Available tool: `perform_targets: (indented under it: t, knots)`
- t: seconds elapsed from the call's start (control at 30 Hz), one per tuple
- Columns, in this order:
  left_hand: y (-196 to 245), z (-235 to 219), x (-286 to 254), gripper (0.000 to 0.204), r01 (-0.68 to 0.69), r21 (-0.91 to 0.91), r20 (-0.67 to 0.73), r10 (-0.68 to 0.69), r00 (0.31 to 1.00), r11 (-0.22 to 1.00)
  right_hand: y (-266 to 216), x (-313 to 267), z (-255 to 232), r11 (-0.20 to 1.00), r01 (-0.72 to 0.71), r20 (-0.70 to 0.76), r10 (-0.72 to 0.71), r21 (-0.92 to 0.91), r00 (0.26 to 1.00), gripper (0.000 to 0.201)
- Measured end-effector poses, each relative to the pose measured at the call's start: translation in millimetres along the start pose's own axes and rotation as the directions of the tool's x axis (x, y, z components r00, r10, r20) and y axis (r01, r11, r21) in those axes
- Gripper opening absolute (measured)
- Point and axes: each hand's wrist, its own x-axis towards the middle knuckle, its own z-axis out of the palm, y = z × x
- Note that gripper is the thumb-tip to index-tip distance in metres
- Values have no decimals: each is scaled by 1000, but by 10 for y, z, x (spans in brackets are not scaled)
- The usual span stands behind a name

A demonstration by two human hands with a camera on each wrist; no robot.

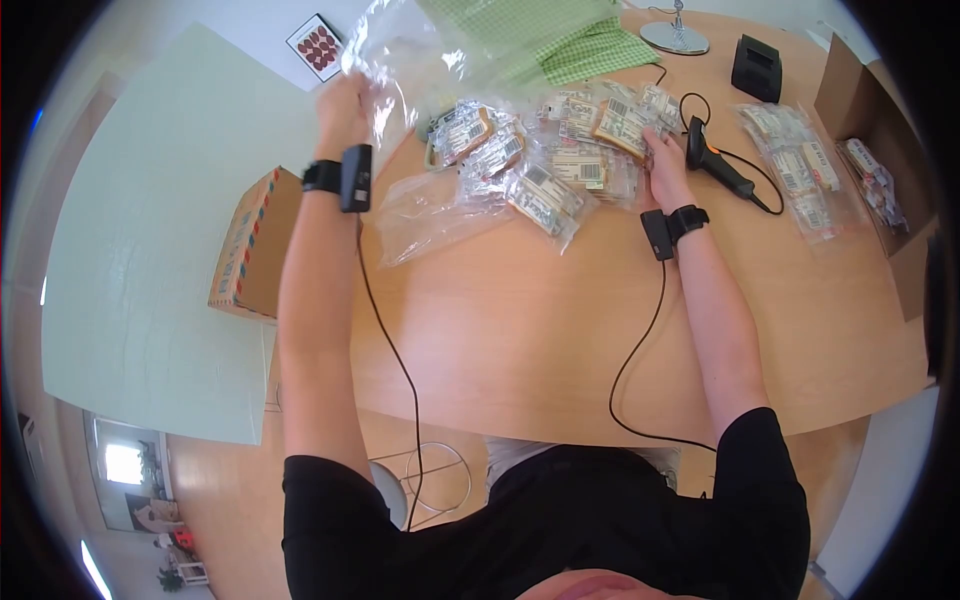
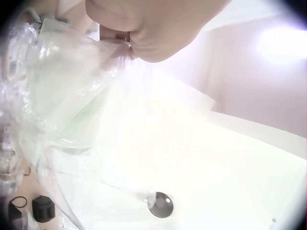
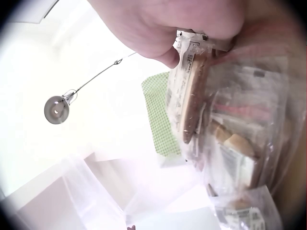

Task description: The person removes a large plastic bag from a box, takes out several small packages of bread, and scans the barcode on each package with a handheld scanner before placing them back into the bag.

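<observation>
Mostly between the hands (image 1: pixel 342 108) (image 1: pixel 668 172), packets (image 1: pixel 497 153).

The head view faces down over the table (image 1: pixel 510 340); wrist views look closely past the left hand (image 2: pixel 153 28) and right hand (image 3: pixel 187 21); head and right wrist share the checked cloth (image 3: pixel 160 115).

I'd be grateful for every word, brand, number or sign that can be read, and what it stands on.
No text reads clearly enough to quote.
Left cardboard box: side lettering, too blurred.
Packet in the right hand: barcode and print, too small.
Other packets: labels, too small.
Packets in right box: lettering, too small.
</observation>
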Motion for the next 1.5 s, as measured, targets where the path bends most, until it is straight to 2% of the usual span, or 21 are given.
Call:
perform_targets:
  t: [0.03, 0.1, 0.17, 0.23, 0.3, 0.4, 0.5, 0.6, 0.7, 0.8, 0.93, 1.0, 1.03, 1.1, 1.13, 1.23, 1.27, 1.33, 1.37, 1.4, 1.5]
  knots:
    - [-181, 236, -25, 17, 217, -765, -87, -432, 898, 606, 37, -2, -5, 1000, 1, 8, -1, 20, 1000, 33]
    - [-624, 423, -238, 20, 316, -618, -49, -437, 898, 719, 64, 49, -68, 1000, 15, 23, -15, -19, 1000, 33]
    - [-1314, 679, -397, 18, 415, -481, 13, -467, 884, 772, 86, 56, -89, 999, 14, 30, -13, -35, 999, 35]
    - [-1589, 954, -608, 20, 570, -501, 121, -599, 792, 652, 54, 38, -84, 1000, 3, 31, -2, -25, 1000, 40]
    - [-1642, 1182, -737, 25, 705, -497, 236, -703, 671, 506, 15, -7, -60, 999, 3, 7, -3, -43, 1000, 41]
    - [-1585, 1374, -781, 31, 775, -536, 459, -655, 600, 335, -7, -28, -54, 999, -6, -7, 6, -51, 1000, 39]
    - [-1326, 1554, -709, 29, 797, -437, 467, -653, 597, 417, -22, -54, -30, 996, 27, 5, -27, -82, 1000, 45]
    - [-1055, 1612, -724, 25, 668, -521, 386, -551, 740, 532, 12, -34, -27, 991, 59, -5, -60, -118, 998, 50]
    - [-1281, 1831, -628, 22, 346, -798, 217, -301, 929, 493, 14, -35, -52, 991, 68, -6, -70, -114, 998, 49]
    - [-1432, 1880, -646, 19, 490, -729, 341, -368, 865, 478, 18, -27, -58, 992, 53, -32, -57, -118, 998, 48]
    - [-1597, 2011, -467, 18, 522, -789, 359, -445, 820, 324, 1, -29, -23, 988, 45, -48, -53, -146, 997, 48]
    - [-1529, 2015, -428, 19, 532, -811, 375, -480, 793, 244, 5, -35, -34, 986, 61, -34, -67, -153, 997, 47]
    - [-1505, 1947, -363, 20, 589, -773, 429, -491, 759, 235, 12, -48, -31, 986, 67, -26, -71, -155, 997, 47]
    - [-814, 1569, -187, 24, 690, -691, 525, -507, 683, 214, 8, -67, -62, 986, 63, 27, -59, -156, 998, 46]
    - [-553, 1497, -138, 24, 651, -703, 480, -485, 731, 285, 0, -75, -78, 986, 62, 54, -54, -158, 997, 46]
    - [54, 1402, 18, 20, 495, -725, 343, -371, 863, 479, -20, -62, -28, 978, 7, -63, -20, -208, 998, 47]
    - [175, 1394, 129, 18, 428, -730, 300, -313, 901, 533, -17, -55, -30, 980, 11, -58, -23, -200, 998, 47]
    - [314, 1414, 403, 7, 371, -720, 266, -261, 928, 586, -14, -47, -33, 983, 24, -47, -34, -184, 998, 47]
    - [337, 1440, 597, 2, 390, -708, 278, -275, 920, 590, -25, -67, -15, 987, 34, -27, -39, -159, 999, 47]
    - [416, 1436, 704, 9, 407, -695, 289, -288, 913, 593, -45, -95, 3, 990, 44, -7, -46, -133, 999, 46]
    - [816, 1371, 867, 24, 224, -516, 116, -192, 975, 827, -74, -156, 18, 995, 67, 26, -65, -70, 998, 43]
